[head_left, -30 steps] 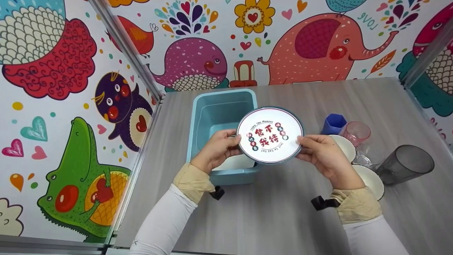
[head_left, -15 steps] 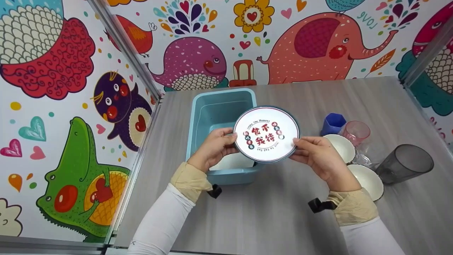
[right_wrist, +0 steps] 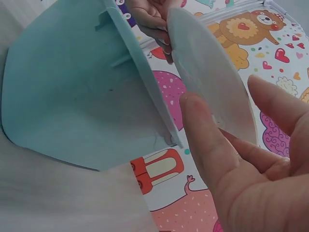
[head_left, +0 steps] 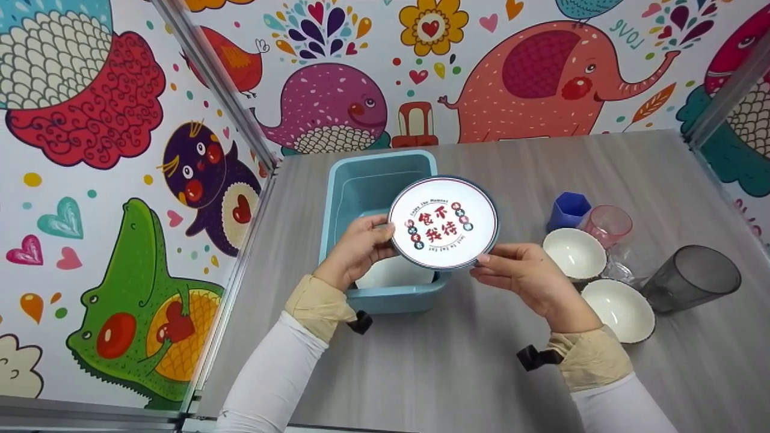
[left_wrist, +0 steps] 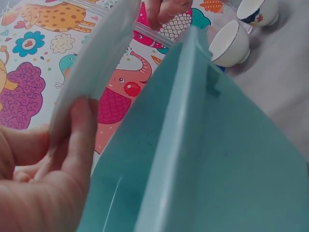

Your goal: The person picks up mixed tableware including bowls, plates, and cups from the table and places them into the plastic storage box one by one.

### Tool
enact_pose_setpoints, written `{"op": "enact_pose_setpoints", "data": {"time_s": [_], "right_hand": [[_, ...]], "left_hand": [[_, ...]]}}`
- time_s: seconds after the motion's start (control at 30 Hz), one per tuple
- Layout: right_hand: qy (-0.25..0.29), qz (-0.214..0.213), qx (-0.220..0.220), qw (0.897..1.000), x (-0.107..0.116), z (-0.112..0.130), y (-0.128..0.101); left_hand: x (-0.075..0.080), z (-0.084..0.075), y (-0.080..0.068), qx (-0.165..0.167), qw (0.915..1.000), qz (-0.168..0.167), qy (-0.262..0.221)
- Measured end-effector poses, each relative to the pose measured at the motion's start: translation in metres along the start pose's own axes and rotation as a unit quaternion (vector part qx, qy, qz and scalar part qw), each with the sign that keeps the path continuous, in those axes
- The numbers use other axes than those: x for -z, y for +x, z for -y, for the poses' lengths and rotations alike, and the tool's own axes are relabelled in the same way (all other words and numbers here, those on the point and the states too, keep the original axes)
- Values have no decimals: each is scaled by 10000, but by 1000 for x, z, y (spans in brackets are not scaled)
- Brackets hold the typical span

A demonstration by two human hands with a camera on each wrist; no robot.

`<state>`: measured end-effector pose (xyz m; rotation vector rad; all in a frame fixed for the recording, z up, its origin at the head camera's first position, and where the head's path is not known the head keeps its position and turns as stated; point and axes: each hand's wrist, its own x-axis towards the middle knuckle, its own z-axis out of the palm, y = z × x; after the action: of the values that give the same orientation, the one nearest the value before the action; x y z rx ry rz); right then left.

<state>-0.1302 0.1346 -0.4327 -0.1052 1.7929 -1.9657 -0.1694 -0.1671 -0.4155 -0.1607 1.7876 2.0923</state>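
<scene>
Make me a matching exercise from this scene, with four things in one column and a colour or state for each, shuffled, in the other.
Column one:
1. Plate
2. Bin
3. Tall tumbler
4. Hexagonal cup

Column two:
A. Smoky grey, see-through
B. Pinched by the left hand
C. Deep blue
D. Pale teal

Right pairs: 1-B, 2-D, 3-A, 4-C.

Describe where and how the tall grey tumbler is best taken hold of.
The tumbler is probably best gripped round its upper wall, right hand coming from the right: it stands upright, rim up, while the nearer bowl and a clear item crowd its left side.
</scene>
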Motion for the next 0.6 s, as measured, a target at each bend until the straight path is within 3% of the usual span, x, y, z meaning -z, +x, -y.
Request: {"op": "enact_pose_setpoints", "data": {"time_s": [0.6], "right_hand": [[-256,505,-229,9981,-17,-20,17]], "left_hand": [[15,-2,0,-88,9996,-238,89]]}}
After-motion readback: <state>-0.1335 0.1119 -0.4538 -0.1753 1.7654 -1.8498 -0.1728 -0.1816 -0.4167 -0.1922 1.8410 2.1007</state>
